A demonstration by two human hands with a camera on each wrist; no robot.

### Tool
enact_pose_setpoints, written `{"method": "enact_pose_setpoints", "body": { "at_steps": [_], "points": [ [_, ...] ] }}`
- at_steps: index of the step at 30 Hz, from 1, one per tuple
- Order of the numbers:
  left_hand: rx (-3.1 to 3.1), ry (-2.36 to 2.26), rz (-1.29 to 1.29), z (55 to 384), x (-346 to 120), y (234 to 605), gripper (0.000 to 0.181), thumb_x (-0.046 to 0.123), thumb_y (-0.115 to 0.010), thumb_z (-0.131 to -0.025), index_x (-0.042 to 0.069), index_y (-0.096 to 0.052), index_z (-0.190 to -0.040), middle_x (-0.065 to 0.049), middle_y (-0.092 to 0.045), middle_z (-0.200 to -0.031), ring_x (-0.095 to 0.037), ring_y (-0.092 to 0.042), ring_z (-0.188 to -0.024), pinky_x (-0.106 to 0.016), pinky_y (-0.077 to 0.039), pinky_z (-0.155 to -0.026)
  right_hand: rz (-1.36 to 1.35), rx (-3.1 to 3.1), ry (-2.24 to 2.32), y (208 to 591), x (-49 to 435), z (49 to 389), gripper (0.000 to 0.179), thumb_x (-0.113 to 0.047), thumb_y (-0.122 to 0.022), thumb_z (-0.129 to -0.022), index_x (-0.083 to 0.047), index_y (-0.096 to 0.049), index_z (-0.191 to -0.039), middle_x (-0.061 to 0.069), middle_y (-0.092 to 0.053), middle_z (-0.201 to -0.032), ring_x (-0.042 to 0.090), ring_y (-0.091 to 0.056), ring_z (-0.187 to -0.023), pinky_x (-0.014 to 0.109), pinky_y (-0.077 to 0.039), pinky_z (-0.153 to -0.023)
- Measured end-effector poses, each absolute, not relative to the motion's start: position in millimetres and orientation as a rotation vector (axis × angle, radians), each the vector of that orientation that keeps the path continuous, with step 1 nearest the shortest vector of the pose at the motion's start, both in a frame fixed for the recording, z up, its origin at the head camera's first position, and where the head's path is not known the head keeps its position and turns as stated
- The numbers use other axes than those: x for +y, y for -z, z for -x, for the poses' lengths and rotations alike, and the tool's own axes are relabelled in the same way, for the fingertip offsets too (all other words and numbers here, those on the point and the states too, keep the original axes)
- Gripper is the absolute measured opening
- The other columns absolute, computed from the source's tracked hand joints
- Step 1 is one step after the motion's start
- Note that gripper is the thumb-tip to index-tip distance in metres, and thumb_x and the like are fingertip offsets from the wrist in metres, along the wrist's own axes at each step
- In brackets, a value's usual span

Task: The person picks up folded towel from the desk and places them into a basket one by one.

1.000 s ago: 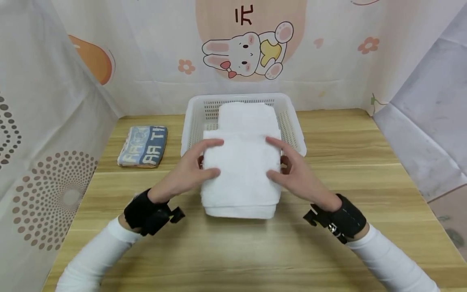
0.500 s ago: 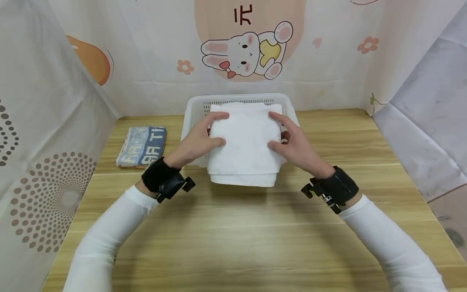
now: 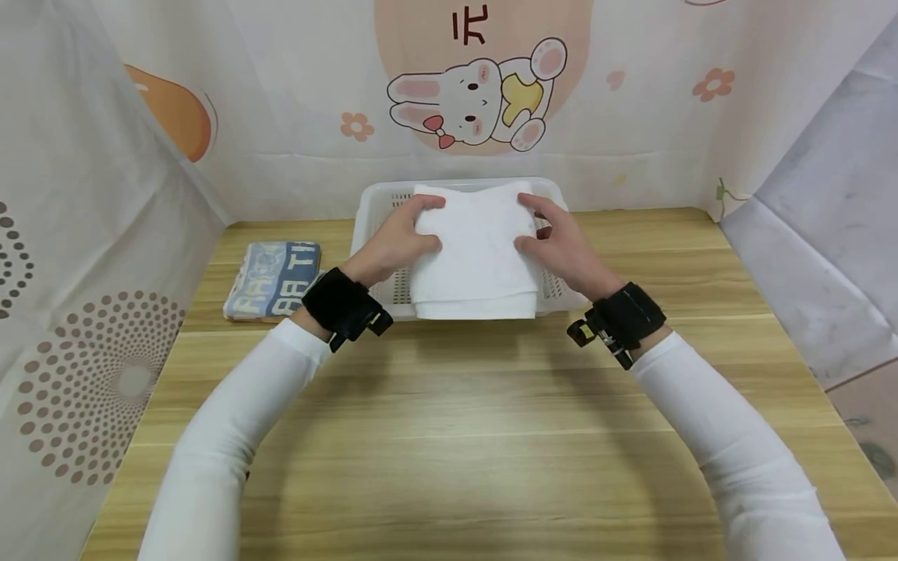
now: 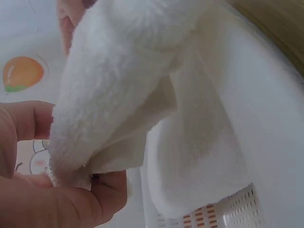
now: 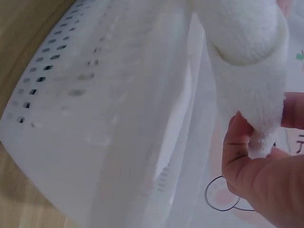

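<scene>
A folded white towel (image 3: pixel 479 249) is held level over the white plastic basket (image 3: pixel 382 204), its near folded edge reaching to the basket's front rim. My left hand (image 3: pixel 400 241) grips the towel's left side, and my right hand (image 3: pixel 564 245) grips its right side, thumbs on top. From the left wrist, the fingers (image 4: pixel 111 192) pinch the fluffy towel (image 4: pixel 104 90); below it another white towel (image 4: pixel 194 156) lies in the perforated basket (image 4: pixel 247 204). In the right wrist view my hand (image 5: pixel 266 175) pinches the towel's edge (image 5: pixel 251 85) above the basket wall (image 5: pixel 61 123).
A folded blue patterned towel (image 3: pixel 273 280) lies on the wooden table (image 3: pixel 449 436), left of the basket. Right behind the basket hangs a white curtain (image 3: pixel 302 117) with a rabbit print. More cloth hangs at the left and right sides.
Both hands have carried the white towel forward, from in front of the basket to over it. The towel now covers the other white towel inside. The blue towel has stayed put.
</scene>
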State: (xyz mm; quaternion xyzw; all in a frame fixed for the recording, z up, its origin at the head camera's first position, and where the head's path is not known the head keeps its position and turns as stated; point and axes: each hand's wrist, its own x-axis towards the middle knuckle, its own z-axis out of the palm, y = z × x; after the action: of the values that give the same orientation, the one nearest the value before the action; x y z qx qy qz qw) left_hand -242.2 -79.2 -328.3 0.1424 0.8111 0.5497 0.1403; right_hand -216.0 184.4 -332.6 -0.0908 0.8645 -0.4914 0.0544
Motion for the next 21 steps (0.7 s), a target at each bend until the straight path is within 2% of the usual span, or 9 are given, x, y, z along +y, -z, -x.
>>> {"method": "enact_pose_setpoints", "body": {
  "at_steps": [10, 16, 21],
  "points": [
    [2.383, -1.507, -0.347, 263.8, -69.5, 333.0, 0.065, -0.008, -0.057, -0.087, 0.004, -0.039, -0.148, -0.012, -0.038, -0.151, -0.022, -0.04, -0.128, -0.038, -0.035, -0.111, 0.19, 2.601, 1.461, 338.1, 183.8, 235.9, 0.064, -0.006, -0.056, -0.099, -0.012, -0.03, -0.157, 0.016, -0.035, -0.152, 0.033, -0.045, -0.11, 0.038, -0.043, -0.092],
    [2.356, -1.431, -0.337, 271.8, -65.2, 336.7, 0.066, -0.011, -0.056, -0.088, 0.002, -0.037, -0.149, -0.013, -0.037, -0.153, -0.023, -0.039, -0.129, -0.037, -0.035, -0.111, 0.165, 2.601, 1.421, 343.3, 183.2, 245.0, 0.06, -0.007, -0.056, -0.099, -0.008, -0.033, -0.155, 0.017, -0.036, -0.154, 0.034, -0.044, -0.121, 0.043, -0.043, -0.102],
    [2.356, -1.364, -0.365, 273.8, -63.0, 337.6, 0.068, -0.016, -0.054, -0.085, 0.0, -0.037, -0.149, -0.014, -0.035, -0.155, -0.023, -0.036, -0.128, -0.033, -0.032, -0.108, 0.173, 2.579, 1.387, 347.5, 183.7, 248.6, 0.061, -0.008, -0.058, -0.098, -0.005, -0.033, -0.154, 0.021, -0.038, -0.151, 0.035, -0.046, -0.124, 0.044, -0.044, -0.102]
  ]
}}
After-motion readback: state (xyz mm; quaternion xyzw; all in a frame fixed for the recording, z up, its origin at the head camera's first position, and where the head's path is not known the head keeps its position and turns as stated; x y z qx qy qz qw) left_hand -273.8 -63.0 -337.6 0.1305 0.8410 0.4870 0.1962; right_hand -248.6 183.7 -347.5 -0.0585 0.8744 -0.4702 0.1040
